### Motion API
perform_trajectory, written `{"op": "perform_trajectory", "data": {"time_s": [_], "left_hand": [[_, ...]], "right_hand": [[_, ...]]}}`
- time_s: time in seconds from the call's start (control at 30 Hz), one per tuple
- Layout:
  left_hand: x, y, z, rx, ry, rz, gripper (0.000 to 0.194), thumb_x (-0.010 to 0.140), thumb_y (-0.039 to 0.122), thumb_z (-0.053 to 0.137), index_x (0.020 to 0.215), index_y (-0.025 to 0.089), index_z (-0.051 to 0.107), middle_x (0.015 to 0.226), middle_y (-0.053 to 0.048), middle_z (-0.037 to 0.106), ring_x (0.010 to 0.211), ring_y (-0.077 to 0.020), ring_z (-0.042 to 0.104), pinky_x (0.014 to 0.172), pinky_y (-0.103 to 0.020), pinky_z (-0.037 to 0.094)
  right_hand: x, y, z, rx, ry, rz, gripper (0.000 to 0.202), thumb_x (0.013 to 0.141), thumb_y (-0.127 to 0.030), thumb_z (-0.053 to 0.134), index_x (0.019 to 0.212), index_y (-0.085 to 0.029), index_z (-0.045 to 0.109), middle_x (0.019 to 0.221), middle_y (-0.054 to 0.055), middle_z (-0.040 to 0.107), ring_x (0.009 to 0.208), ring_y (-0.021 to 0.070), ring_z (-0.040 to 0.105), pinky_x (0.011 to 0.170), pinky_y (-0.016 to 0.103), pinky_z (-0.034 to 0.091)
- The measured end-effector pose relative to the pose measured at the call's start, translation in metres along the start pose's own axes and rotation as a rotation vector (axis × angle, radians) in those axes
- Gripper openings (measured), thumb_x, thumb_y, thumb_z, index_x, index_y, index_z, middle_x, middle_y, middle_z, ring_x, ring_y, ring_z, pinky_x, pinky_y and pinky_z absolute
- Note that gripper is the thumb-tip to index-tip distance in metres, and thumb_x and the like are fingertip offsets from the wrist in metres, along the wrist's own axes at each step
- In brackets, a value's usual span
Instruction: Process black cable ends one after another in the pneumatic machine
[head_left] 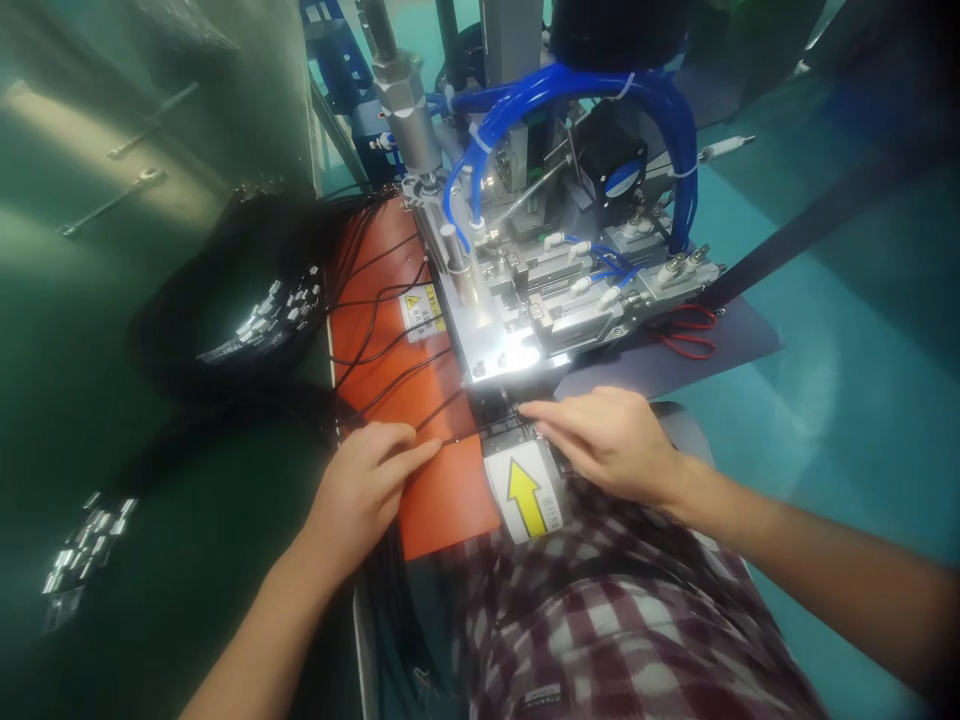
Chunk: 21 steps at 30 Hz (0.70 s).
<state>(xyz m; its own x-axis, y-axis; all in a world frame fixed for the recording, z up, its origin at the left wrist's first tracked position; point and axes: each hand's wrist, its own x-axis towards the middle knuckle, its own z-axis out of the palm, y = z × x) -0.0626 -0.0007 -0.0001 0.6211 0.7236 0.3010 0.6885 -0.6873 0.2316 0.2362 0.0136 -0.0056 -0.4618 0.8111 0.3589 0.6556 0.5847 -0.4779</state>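
Note:
My left hand (371,480) rests on the orange mat (439,500) and pinches a thin black cable (457,436) that runs right toward the machine's front slot. At that slot my right hand (607,440) has its fingertips on the cable's end, just above a white label with a yellow arrow (525,495). The metal machine (517,310) with blue air hoses (540,95) stands directly behind both hands. Several more black cables (382,340) lie across the mat.
A bundle of black cables with shiny metal connectors (259,315) lies at the left; more connectors (82,550) sit lower left. Red-handled scissors (686,330) lie right of the machine. A yellow warning sticker (421,310) is on the mat. My plaid-clothed lap fills the bottom.

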Motion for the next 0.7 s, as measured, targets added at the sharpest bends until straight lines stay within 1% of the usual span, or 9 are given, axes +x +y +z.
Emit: {"op": "perform_trajectory", "data": {"time_s": [0.03, 0.1, 0.17, 0.2, 0.27, 0.37, 0.47, 0.57, 0.7], "left_hand": [[-0.001, 0.0, 0.0, 0.0, 0.003, -0.006, 0.034, 0.087, 0.0, 0.048, 0.113, 0.018, 0.061, 0.101, -0.007, 0.056, 0.089, -0.0178, 0.054, 0.071, -0.032, 0.045], [-0.002, 0.0, 0.001, -0.004, 0.002, -0.012, 0.034, 0.088, 0.0, 0.048, 0.114, 0.018, 0.06, 0.103, -0.007, 0.055, 0.09, -0.018, 0.054, 0.073, -0.032, 0.044], [-0.003, -0.001, 0.0, -0.006, -0.01, -0.013, 0.034, 0.088, 0.001, 0.048, 0.116, 0.018, 0.059, 0.104, -0.007, 0.055, 0.091, -0.0182, 0.053, 0.073, -0.033, 0.044], [-0.003, -0.001, 0.0, -0.005, -0.018, -0.011, 0.035, 0.089, 0.002, 0.048, 0.117, 0.019, 0.058, 0.104, -0.007, 0.055, 0.091, -0.0183, 0.053, 0.074, -0.033, 0.044], [-0.004, -0.002, 0.0, 0.001, -0.029, -0.008, 0.036, 0.089, 0.001, 0.047, 0.118, 0.019, 0.057, 0.105, -0.008, 0.054, 0.092, -0.0187, 0.053, 0.074, -0.033, 0.044], [-0.004, -0.003, 0.001, 0.015, -0.025, -0.003, 0.038, 0.089, 0.001, 0.045, 0.119, 0.021, 0.056, 0.107, -0.007, 0.054, 0.094, -0.0191, 0.053, 0.075, -0.033, 0.044], [-0.004, -0.003, 0.001, 0.022, -0.015, -0.004, 0.038, 0.089, 0.002, 0.045, 0.119, 0.022, 0.056, 0.107, -0.007, 0.054, 0.094, -0.0186, 0.054, 0.075, -0.032, 0.044], [-0.003, -0.003, 0.001, 0.027, -0.016, -0.005, 0.037, 0.09, 0.003, 0.046, 0.119, 0.023, 0.055, 0.107, -0.006, 0.054, 0.091, -0.0178, 0.053, 0.074, -0.032, 0.044], [-0.004, -0.003, 0.001, 0.028, 0.0, -0.011, 0.036, 0.09, 0.004, 0.045, 0.118, 0.023, 0.056, 0.107, -0.006, 0.054, 0.09, -0.0176, 0.054, 0.074, -0.032, 0.043]], "right_hand": [[-0.001, 0.0, 0.0, 0.075, 0.038, 0.093, 0.025, 0.094, -0.026, 0.05, 0.106, -0.019, 0.071, 0.083, 0.004, 0.075, 0.068, 0.0151, 0.065, 0.065, 0.029, 0.041], [-0.003, 0.0, 0.0, 0.3, 0.075, 0.371, 0.024, 0.092, -0.029, 0.051, 0.102, -0.018, 0.07, 0.081, 0.004, 0.074, 0.066, 0.0148, 0.064, 0.061, 0.027, 0.044], [-0.004, 0.0, 0.004, 0.587, 0.012, 0.658, 0.025, 0.09, -0.034, 0.052, 0.096, -0.016, 0.068, 0.067, 0.001, 0.067, 0.053, 0.0123, 0.057, 0.05, 0.025, 0.041], [-0.003, 0.0, 0.007, 0.723, -0.043, 0.763, 0.025, 0.089, -0.037, 0.052, 0.092, -0.016, 0.066, 0.062, -0.001, 0.063, 0.048, 0.0106, 0.052, 0.046, 0.023, 0.038], [0.0, -0.001, 0.014, 0.935, -0.121, 0.876, 0.028, 0.088, -0.04, 0.053, 0.085, -0.015, 0.063, 0.06, -0.003, 0.057, 0.044, 0.0076, 0.046, 0.044, 0.022, 0.035], [0.006, -0.004, 0.024, 1.097, -0.108, 0.891, 0.035, 0.088, -0.049, 0.051, 0.077, -0.016, 0.057, 0.059, -0.004, 0.053, 0.045, 0.0065, 0.044, 0.047, 0.021, 0.035], [0.011, -0.009, 0.029, 1.091, -0.074, 0.862, 0.038, 0.089, -0.052, 0.048, 0.071, -0.018, 0.051, 0.056, -0.005, 0.05, 0.046, 0.0075, 0.044, 0.047, 0.021, 0.034], [0.012, -0.011, 0.032, 1.017, -0.041, 0.798, 0.038, 0.091, -0.045, 0.048, 0.064, -0.02, 0.044, 0.054, -0.007, 0.045, 0.047, 0.0077, 0.042, 0.047, 0.021, 0.032], [0.009, -0.01, 0.04, 0.928, 0.028, 0.723, 0.032, 0.092, -0.037, 0.047, 0.065, -0.02, 0.041, 0.057, -0.007, 0.041, 0.05, 0.0081, 0.038, 0.049, 0.022, 0.031]]}}
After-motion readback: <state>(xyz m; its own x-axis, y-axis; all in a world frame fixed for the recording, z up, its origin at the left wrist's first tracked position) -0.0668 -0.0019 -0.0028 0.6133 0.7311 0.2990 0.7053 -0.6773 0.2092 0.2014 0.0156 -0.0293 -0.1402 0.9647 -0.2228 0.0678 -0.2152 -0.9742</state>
